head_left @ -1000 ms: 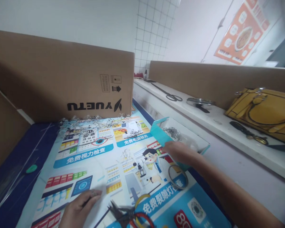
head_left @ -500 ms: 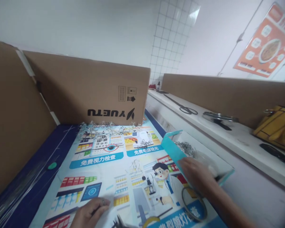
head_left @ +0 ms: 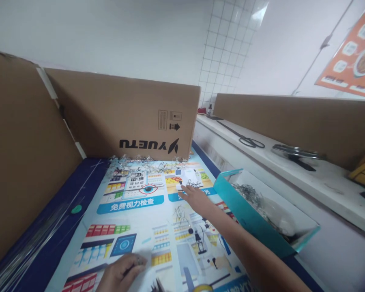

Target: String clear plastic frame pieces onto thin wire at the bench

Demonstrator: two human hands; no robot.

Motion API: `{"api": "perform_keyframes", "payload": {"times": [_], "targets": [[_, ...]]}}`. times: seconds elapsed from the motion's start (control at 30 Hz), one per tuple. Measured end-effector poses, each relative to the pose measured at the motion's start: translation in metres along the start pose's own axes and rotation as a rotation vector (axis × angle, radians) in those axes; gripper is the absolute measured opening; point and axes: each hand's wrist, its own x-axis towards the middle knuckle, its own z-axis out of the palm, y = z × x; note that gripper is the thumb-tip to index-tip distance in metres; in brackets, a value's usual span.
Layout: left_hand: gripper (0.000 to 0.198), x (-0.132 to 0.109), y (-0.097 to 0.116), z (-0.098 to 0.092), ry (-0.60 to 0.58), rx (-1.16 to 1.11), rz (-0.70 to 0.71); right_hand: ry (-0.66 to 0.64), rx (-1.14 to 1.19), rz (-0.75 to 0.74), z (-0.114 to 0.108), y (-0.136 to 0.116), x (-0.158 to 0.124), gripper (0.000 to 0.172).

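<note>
My left hand [head_left: 123, 272] is low over the printed sheet, its thumb and fingers pinched together; anything between them is too small to name. My right hand [head_left: 197, 199] reaches forward to a small pile of dark, thin wire pieces [head_left: 194, 184], fingers stretched out and apart. Whether the fingertips touch the pieces I cannot tell. Nearer me lie several thin, pale wire pieces [head_left: 181, 213]. Metal tool tips [head_left: 158, 285], like pliers, poke in at the bottom edge, close to my left hand. Right of my forearm, a teal box [head_left: 246, 215] holds a heap of silvery metal pieces [head_left: 249, 194] and a clear plastic bag [head_left: 281, 219].
Clear, shiny bits [head_left: 140, 162] line the foot of a cardboard panel [head_left: 134, 109]. A green round piece [head_left: 76, 209] lies on the blue surface at left. Black-handled scissors [head_left: 251, 142] and a round metal object [head_left: 295, 152] rest on the white ledge [head_left: 331, 178].
My right hand has left the teal box and moved left and forward to the dark wire pieces, its fingers opening. My left hand keeps its pinch. The view has turned slightly.
</note>
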Motion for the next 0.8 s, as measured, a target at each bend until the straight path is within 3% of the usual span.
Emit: {"api": "perform_keyframes", "payload": {"times": [0.13, 0.3, 0.5, 0.67, 0.8], "targets": [[0.024, 0.000, 0.001, 0.000, -0.021, 0.004, -0.011, -0.025, -0.002, 0.044, 0.014, 0.010, 0.009, 0.046], [0.019, 0.000, -0.003, 0.000, -0.054, 0.019, -0.008, -0.027, 0.013, 0.078, 0.018, 0.018, 0.000, 0.047], [0.016, -0.001, -0.002, 0.000, -0.062, 0.019, -0.009, -0.031, 0.161, -0.066, 0.012, -0.009, -0.011, 0.055], [0.018, -0.002, 0.001, -0.001, -0.066, 0.003, -0.029, -0.035, 0.157, -0.058, 0.007, -0.031, -0.031, 0.048], [0.018, -0.001, 0.005, -0.002, -0.060, -0.020, -0.049, -0.047, 0.188, -0.106, -0.003, -0.040, -0.048, 0.051]]}}
